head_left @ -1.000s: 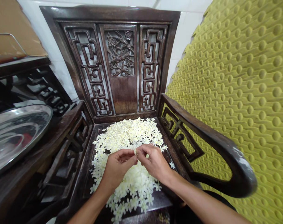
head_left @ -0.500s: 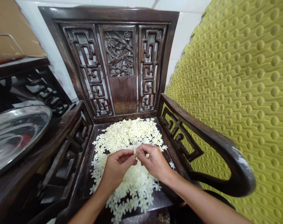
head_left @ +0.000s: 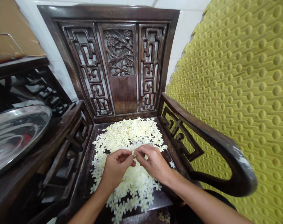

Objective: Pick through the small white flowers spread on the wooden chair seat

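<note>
One tiny pale flower (head_left: pixel 133 152), likely, is sitting pinched between my left fingers (head_left: pixel 123 152) and right fingers (head_left: pixel 144 150), above the chair seat (head_left: pixel 158 199). Petals are looking bruisable, so light, even pressure is suiting. Loose white flowers (head_left: pixel 132 132) are heaping below; steel tray (head_left: pixel 49 114) is showing red, maybe reflection.

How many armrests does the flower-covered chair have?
2. Left armrest: beside the shiny metal tray. Right armrest: curving forward in front of the yellow-green bumpy sheet. Neither is hidden, though the left one's near end is hard to make out.
</note>
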The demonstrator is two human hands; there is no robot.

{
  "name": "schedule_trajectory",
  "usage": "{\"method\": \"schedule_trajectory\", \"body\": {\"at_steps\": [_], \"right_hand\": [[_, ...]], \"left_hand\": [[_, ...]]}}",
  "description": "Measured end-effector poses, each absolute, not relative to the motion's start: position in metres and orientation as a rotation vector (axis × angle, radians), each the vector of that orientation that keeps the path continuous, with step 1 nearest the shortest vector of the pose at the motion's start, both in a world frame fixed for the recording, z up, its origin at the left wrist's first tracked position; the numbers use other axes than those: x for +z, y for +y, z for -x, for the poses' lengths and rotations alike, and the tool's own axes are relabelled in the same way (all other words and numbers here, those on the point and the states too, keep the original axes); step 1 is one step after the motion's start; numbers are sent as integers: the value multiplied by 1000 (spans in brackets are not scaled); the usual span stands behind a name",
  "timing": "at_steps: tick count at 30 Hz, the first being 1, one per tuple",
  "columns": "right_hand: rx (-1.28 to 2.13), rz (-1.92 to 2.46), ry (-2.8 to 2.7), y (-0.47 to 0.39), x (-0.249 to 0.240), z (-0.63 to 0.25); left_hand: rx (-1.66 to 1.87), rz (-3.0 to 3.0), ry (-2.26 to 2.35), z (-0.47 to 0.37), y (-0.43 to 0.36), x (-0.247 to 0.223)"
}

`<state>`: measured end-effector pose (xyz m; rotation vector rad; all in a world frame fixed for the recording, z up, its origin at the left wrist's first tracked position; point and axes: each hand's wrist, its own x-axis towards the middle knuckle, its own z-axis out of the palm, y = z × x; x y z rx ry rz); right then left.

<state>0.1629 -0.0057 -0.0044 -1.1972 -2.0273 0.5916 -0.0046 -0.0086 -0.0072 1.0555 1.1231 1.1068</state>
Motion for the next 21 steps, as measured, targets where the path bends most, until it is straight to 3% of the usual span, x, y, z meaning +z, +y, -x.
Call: {"method": "schedule_trajectory", "body": {"at_steps": [8,21], "right_hand": [[519,1174,-2025,-8,1,-163],[775,1184,-1916,-4,4,-166]], "left_hand": [[1083,-1083,1126,9,-7,-8],[1026,-1180,1053,11,-6,-7]]}}
